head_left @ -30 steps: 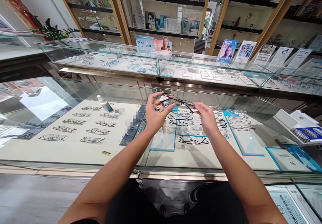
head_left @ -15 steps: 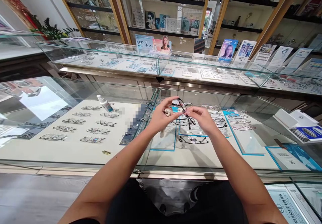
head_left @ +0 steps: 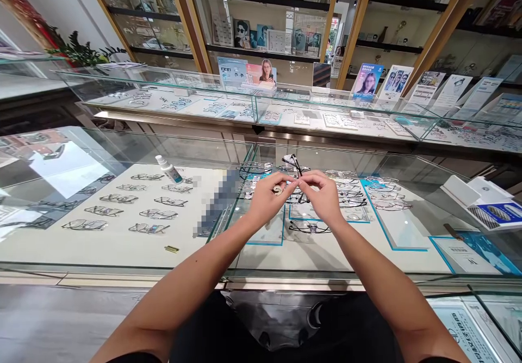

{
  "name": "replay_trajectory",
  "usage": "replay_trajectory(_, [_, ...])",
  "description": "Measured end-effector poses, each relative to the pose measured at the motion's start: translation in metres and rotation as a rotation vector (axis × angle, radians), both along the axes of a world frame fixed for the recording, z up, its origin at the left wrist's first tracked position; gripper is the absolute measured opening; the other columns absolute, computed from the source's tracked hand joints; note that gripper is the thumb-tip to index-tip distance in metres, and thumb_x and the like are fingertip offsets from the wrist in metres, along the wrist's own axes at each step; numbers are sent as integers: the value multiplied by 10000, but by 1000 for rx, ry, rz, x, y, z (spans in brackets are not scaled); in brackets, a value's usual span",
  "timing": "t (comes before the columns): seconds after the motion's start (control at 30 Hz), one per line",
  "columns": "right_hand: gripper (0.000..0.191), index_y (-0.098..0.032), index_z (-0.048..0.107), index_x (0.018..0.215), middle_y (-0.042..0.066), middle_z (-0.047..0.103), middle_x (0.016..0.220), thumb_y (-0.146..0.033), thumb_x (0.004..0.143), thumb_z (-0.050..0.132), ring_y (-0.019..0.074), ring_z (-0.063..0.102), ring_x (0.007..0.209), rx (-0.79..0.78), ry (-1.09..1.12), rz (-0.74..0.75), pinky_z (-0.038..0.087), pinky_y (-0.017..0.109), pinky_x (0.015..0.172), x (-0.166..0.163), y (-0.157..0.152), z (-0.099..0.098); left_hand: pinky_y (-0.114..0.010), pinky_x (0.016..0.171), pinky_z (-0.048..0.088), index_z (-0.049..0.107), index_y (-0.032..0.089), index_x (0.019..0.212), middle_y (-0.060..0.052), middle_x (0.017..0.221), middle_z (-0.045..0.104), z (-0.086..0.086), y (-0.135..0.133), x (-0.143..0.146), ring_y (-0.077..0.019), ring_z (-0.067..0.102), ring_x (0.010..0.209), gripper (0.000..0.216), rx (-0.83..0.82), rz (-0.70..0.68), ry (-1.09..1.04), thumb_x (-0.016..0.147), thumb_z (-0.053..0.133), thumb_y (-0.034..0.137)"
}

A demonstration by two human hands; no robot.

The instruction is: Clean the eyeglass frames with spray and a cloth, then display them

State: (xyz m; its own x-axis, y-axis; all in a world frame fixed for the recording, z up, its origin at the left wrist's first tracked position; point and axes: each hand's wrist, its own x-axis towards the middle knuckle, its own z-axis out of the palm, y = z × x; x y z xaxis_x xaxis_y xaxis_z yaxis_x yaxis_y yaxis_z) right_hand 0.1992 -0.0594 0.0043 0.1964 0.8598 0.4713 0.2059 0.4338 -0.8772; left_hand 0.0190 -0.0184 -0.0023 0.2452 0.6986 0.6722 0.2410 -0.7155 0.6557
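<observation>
Both of my hands meet above the glass counter (head_left: 122, 254) and pinch a pair of thin black-framed glasses (head_left: 294, 162). My left hand (head_left: 269, 197) is closed on the frame and also has a small pale wad, perhaps a cloth, tucked in its fingers. My right hand (head_left: 324, 194) is closed on the frame from the right. The glasses stand nearly upright between the fingertips, one lens and a temple sticking up above them. Several more frames lie in rows under the glass directly below my hands.
A small white spray bottle (head_left: 168, 168) lies on the counter to the left. White and blue boxes (head_left: 481, 200) sit at the right edge. A second glass showcase (head_left: 261, 104) with leaflets runs behind, and shelves line the back wall.
My hands have come together and dropped slightly toward the counter. The glasses, held wide and level a second ago, have been turned upright between my fingertips.
</observation>
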Motion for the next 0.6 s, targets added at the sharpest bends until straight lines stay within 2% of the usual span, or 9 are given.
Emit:
replay_trajectory(0.1, [183, -266, 892, 937, 87, 804, 1048, -433, 937, 818, 246, 739, 984, 70, -87, -57, 609, 411, 884, -5, -4, -2, -334, 723, 492, 853, 251, 954, 18, 673, 618, -2, 0, 2, -187, 616, 695, 286, -111, -8, -7, 992, 768, 520])
replay_trajectory(0.27, [205, -280, 896, 1029, 96, 811, 1123, -436, 975, 774, 261, 753, 1052, 75, -134, -33, 626, 425, 925, -6, -5, -2, -336, 725, 495, 841, 239, 926, 26, 662, 592, -1, 2, 1, -187, 600, 689, 342, -220, -28, -41, 943, 784, 576])
replay_trajectory(0.47, [259, -272, 863, 978, 89, 823, 1131, -469, 1030, 705, 246, 753, 1083, 94, -138, 66, 612, 399, 949, -6, -5, 3, -327, 698, 461, 805, 226, 864, 36, 633, 542, 7, 5, -5, -173, 557, 657, 359, -214, 33, -69, 946, 771, 574])
replay_trajectory(0.53, [287, -256, 818, 916, 79, 808, 1068, -486, 1030, 691, 233, 732, 1032, 91, -121, 21, 587, 367, 883, 0, -2, 6, -329, 705, 464, 798, 231, 863, 31, 638, 559, 8, 10, -9, -176, 572, 662, 315, -162, 70, -47, 964, 749, 525])
replay_trajectory(0.6, [371, -247, 711, 786, 44, 723, 888, -537, 1016, 680, 203, 652, 864, 82, -77, -104, 522, 336, 760, 11, 5, 9, -337, 725, 478, 798, 238, 868, 12, 669, 618, 8, 17, -15, -189, 612, 691, 283, -46, 117, 18, 981, 715, 484])
